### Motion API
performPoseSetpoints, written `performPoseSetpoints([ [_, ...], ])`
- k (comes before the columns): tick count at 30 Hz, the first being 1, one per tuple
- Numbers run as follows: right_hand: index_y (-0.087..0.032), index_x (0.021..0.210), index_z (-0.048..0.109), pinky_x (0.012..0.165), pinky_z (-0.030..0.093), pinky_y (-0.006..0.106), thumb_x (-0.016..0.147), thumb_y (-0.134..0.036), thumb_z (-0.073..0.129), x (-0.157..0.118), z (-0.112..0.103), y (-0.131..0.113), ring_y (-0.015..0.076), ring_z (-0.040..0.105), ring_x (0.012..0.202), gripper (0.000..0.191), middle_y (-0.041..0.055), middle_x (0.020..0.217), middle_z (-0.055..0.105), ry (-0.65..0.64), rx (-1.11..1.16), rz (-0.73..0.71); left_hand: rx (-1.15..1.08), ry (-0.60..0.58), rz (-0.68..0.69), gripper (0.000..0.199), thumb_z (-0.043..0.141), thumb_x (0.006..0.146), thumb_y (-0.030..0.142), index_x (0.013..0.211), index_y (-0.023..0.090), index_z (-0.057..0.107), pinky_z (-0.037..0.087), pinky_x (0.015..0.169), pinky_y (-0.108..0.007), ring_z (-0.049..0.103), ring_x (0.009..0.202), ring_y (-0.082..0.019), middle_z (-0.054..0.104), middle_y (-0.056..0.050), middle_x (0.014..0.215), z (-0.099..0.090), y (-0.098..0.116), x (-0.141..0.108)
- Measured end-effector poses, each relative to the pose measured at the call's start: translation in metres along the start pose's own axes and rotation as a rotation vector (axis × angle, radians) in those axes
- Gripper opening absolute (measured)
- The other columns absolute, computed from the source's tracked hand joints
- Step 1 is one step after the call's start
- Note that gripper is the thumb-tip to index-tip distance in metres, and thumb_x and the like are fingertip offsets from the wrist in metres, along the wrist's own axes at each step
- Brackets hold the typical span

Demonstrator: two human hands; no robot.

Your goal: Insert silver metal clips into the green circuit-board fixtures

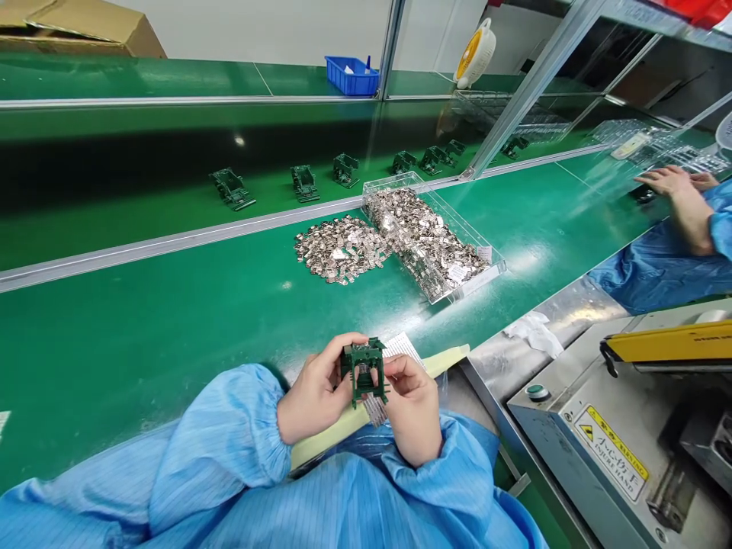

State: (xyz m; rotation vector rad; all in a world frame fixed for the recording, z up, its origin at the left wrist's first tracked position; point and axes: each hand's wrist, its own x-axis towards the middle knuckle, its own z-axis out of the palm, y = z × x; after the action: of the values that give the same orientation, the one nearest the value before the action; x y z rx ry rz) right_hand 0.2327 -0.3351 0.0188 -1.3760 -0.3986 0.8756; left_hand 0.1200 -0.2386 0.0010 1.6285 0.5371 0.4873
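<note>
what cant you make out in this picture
In the head view:
Green part: its sides, partly covered by the left hand and right hand.
Dark object: mostly under a co-worker's hand.
Cardboard box: cut off by the left edge.
Metal pieces: too small to tell their exact shapes.

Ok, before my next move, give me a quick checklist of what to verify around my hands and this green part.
1. Left hand gripping the green part: ok.
2. Right hand at the part's right side: ok.
3. A hand free: not ok, both are at the part.
4. Small metal piece in the right fingertips: cannot tell, too small and partly hidden.
5. All metal pieces inside the clear tray: not ok, a pile of metal pieces lies on the bench beside it.
6. Other person's hand apart from yours: ok, off to the far right.
</note>
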Motion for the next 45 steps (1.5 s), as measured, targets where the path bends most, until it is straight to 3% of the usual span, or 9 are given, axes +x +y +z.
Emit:
performPoseSetpoints([
  [10, -0.021, 0.061, 0.059, 0.052, 0.048, 0.024, 0.062, -0.035, 0.084, -0.022, -0.014, -0.006, 0.0134, 0.055, 0.057, 0.029, -0.0003, 0.062, 0.062, 0.079, 0.023, -0.063, 0.046, -0.063, 0.058, 0.037, 0.057, 0.09, 0.032, 0.125, 0.02, 0.053, 0.05, 0.054, -0.022, 0.06, 0.058, -0.013, 0.066, -0.003, 0.08, 0.017, 0.017, -0.01],
  [16, -0.019, 0.073, 0.062, 0.056, 0.047, 0.022, 0.074, -0.039, 0.077, -0.047, -0.05, 0.003, 0.0124, 0.056, 0.061, 0.025, -0.0005, 0.066, 0.062, 0.166, -0.05, -0.125, -0.012, -0.197, 0.071, 0.037, 0.058, 0.09, 0.031, 0.125, 0.019, 0.054, 0.055, 0.059, -0.023, 0.06, 0.06, -0.012, 0.065, -0.003, 0.081, 0.037, 0.025, -0.009],
  [20, -0.019, 0.089, 0.065, 0.067, 0.05, 0.027, 0.085, -0.049, 0.064, -0.054, -0.078, 0.032, 0.0158, 0.061, 0.07, 0.031, 0.0031, 0.076, 0.067, 0.346, -0.141, -0.141, -0.178, -0.12, -0.012, 0.043, 0.061, 0.088, 0.038, 0.125, 0.021, 0.048, 0.061, 0.066, -0.028, 0.066, 0.083, -0.018, 0.062, -0.009, 0.109, 0.048, 0.022, 0.016],
  [23, -0.017, 0.088, 0.068, 0.066, 0.05, 0.03, 0.083, -0.054, 0.063, -0.048, -0.085, 0.057, 0.0182, 0.062, 0.069, 0.037, 0.0047, 0.073, 0.068, 0.241, -0.191, -0.094, -0.293, -0.038, -0.069, 0.053, 0.066, 0.083, 0.043, 0.125, 0.021, 0.042, 0.062, 0.064, -0.029, 0.068, 0.082, -0.019, 0.06, -0.009, 0.111, 0.059, 0.014, 0.039],
  [27, -0.017, 0.083, 0.066, 0.062, 0.047, 0.028, 0.08, -0.056, 0.064, -0.029, -0.078, 0.073, 0.0162, 0.059, 0.065, 0.039, 0.0025, 0.071, 0.066, 0.174, -0.172, -0.131, -0.253, -0.04, 0.015, 0.053, 0.065, 0.085, 0.042, 0.128, 0.021, 0.043, 0.061, 0.065, -0.029, 0.068, 0.077, -0.017, 0.06, -0.007, 0.103, 0.072, 0.0, 0.055],
  [31, -0.018, 0.065, 0.056, 0.053, 0.04, 0.025, 0.085, -0.055, 0.059, -0.014, -0.07, 0.074, 0.0121, 0.049, 0.053, 0.043, -0.001, 0.056, 0.056, 0.226, -0.186, -0.17, -0.12, -0.033, 0.078, 0.048, 0.06, 0.089, 0.036, 0.132, 0.021, 0.045, 0.061, 0.068, -0.03, 0.067, 0.073, -0.016, 0.062, -0.007, 0.1, 0.075, -0.007, 0.055],
  [38, -0.021, 0.063, 0.049, 0.054, 0.04, 0.027, 0.094, -0.05, 0.043, -0.013, -0.067, 0.086, 0.014, 0.049, 0.054, 0.043, 0.0, 0.056, 0.053, 0.269, -0.313, -0.27, -0.104, -0.051, 0.088, 0.044, 0.058, 0.09, 0.031, 0.131, 0.02, 0.046, 0.059, 0.071, -0.029, 0.065, 0.083, -0.017, 0.062, -0.007, 0.101, 0.074, -0.003, 0.053],
  [41, -0.022, 0.062, 0.049, 0.058, 0.042, 0.029, 0.094, -0.05, 0.037, -0.012, -0.074, 0.092, 0.0165, 0.052, 0.058, 0.044, 0.003, 0.06, 0.056, 0.227, -0.421, -0.311, -0.09, -0.042, 0.07, 0.043, 0.058, 0.091, 0.03, 0.131, 0.021, 0.047, 0.059, 0.071, -0.028, 0.065, 0.081, -0.017, 0.063, -0.006, 0.099, 0.074, -0.002, 0.053],
  [45, -0.022, 0.06, 0.052, 0.064, 0.044, 0.032, 0.091, -0.044, 0.037, -0.008, -0.087, 0.099, 0.0203, 0.057, 0.065, 0.041, 0.0063, 0.063, 0.061, 0.08, -0.583, -0.311, -0.085, -0.031, 0.053, 0.043, 0.058, 0.091, 0.028, 0.131, 0.023, 0.048, 0.058, 0.07, -0.028, 0.065, 0.081, -0.017, 0.062, -0.006, 0.099, 0.073, -0.004, 0.052],
])
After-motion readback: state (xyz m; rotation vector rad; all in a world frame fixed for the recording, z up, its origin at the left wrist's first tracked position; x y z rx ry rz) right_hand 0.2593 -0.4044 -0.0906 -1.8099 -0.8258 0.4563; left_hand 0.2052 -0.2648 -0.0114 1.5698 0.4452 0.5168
